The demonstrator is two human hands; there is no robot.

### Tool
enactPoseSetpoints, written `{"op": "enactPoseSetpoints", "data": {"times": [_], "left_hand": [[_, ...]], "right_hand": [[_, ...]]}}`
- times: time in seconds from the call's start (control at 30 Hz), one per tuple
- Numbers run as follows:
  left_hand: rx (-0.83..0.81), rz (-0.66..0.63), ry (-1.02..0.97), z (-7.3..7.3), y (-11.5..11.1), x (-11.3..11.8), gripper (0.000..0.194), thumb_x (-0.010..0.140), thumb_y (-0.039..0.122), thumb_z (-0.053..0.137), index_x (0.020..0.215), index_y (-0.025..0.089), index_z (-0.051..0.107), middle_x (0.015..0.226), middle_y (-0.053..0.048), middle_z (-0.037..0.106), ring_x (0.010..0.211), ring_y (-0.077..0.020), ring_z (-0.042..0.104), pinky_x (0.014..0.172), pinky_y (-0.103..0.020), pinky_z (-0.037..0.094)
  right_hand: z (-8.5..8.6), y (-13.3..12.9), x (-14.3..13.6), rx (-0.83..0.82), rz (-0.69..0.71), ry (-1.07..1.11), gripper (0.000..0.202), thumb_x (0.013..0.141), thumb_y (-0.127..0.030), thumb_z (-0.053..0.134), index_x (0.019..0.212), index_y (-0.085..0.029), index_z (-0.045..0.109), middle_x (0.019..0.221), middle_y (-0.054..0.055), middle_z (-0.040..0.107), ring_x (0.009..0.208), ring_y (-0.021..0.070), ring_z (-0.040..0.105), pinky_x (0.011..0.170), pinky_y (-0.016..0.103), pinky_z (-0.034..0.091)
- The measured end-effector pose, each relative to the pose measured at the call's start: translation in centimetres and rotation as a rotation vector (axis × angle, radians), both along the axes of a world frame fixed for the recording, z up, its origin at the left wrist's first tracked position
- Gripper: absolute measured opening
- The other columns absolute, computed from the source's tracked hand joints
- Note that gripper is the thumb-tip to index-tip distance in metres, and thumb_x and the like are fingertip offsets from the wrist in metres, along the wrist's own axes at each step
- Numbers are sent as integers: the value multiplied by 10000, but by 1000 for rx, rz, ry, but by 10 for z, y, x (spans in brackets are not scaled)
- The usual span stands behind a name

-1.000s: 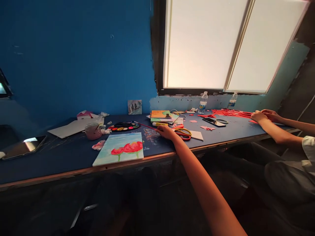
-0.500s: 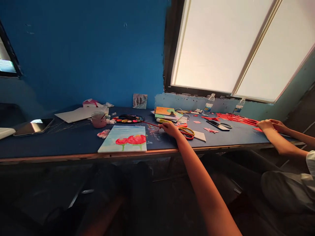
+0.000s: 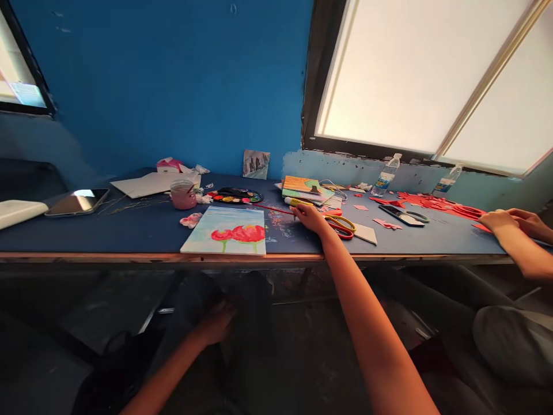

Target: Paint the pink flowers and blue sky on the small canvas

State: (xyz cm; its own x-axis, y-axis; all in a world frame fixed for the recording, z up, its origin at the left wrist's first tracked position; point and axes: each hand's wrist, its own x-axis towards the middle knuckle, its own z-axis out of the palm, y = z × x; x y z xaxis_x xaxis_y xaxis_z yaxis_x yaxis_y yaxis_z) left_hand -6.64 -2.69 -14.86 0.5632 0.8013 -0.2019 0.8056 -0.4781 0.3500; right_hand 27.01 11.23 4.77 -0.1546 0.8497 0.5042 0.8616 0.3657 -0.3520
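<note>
In my right hand [image 3: 310, 218] is a thin red paintbrush [image 3: 275, 209], pinched between the fingers. Its tip points left, at the right edge of the paint palette [image 3: 237, 196]; whether it touches is too small to tell. My left hand [image 3: 219, 321] is below the table edge, near my leg, dim and blurred, so its fingers cannot be made out. A canvas [image 3: 199, 231] with red flowers on light blue lies at the table's front edge. Left of the palette stands a jar of pinkish water [image 3: 183, 196]; a stained tissue [image 3: 190, 221] lies beside the canvas.
Scissors [image 3: 345, 226] and a white tile [image 3: 365, 233] lie right of my hand, with stacked paintings [image 3: 301, 185] behind. Phones [image 3: 78, 202], red paper scraps [image 3: 425, 200] and water bottles [image 3: 386, 177] are farther out. Another person's hands [image 3: 505, 222] work at the right.
The view has shifted, so the table things sit farther right and slightly higher. My left hand has come into clearer view below the table. My right hand still holds the paintbrush by the palette.
</note>
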Motion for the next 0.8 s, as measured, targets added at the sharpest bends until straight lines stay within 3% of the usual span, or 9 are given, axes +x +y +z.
{"op": "enactPoseSetpoints", "data": {"times": [0.07,0.17,0.23,0.3,0.37,0.43,0.5,0.63,0.8], "left_hand": [[-125,-40,-112,60,-23,-14,328,926,354,564,1217,268,688,1337,-64,623,1333,-268,490,1140,-407,348],[-362,-258,-159,173,-48,-51,360,881,518,611,1238,507,664,1255,120,674,1189,-194,598,1036,-278,423],[-144,-181,-178,237,-38,-75,458,809,613,640,1251,491,660,1192,154,679,1151,-178,608,1008,-261,420],[221,71,-157,278,-2,-88,713,739,766,566,1291,322,650,1251,118,625,1173,-206,581,1021,-300,389],[517,345,-70,296,47,-88,897,818,802,356,1324,94,576,1190,31,611,1107,-212,589,987,-346,390],[785,511,98,296,93,-82,917,885,745,291,1278,-52,517,1182,-35,602,1156,-246,550,985,-356,369],[935,487,270,287,125,-75,942,899,716,262,1157,-159,495,1160,-108,615,1210,-278,513,962,-322,355],[1151,376,303,275,143,-73,835,963,521,107,930,-188,547,1027,-50,658,1219,-220,487,941,-302,326],[1134,363,231,291,154,-86,755,952,368,69,658,-154,529,598,115,505,1063,-87,542,902,-276,374]], "right_hand": [[0,0,-1,4,5,1,351,994,-374,478,733,-172,599,708,26,606,668,142,530,686,258,396],[0,1,0,-7,-6,7,363,993,-375,473,719,-171,597,716,31,610,677,146,541,707,263,416],[-1,2,2,-28,-24,23,379,991,-391,464,711,-172,595,706,30,610,668,145,539,714,266,427],[-3,4,3,-37,-34,47,386,988,-404,456,707,-174,588,701,28,615,664,142,540,709,264,433],[-5,5,5,-29,-51,71,384,981,-408,457,701,-175,579,705,28,624,666,141,547,703,264,440],[-6,7,6,-14,-70,85,382,972,-409,459,692,-176,573,701,29,626,665,143,550,699,267,449],[-7,8,7,1,-81,89,381,962,-416,458,684,-181,570,680,26,616,652,143,541,690,268,456],[-8,9,8,-2,-77,88,378,954,-425,457,685,-188,577,671,32,615,652,150,543,690,271,467],[-7,9,7,-25,-99,73,364,960,-409,450,711,-179,584,706,46,621,690,169,565,704,286,460]]}}
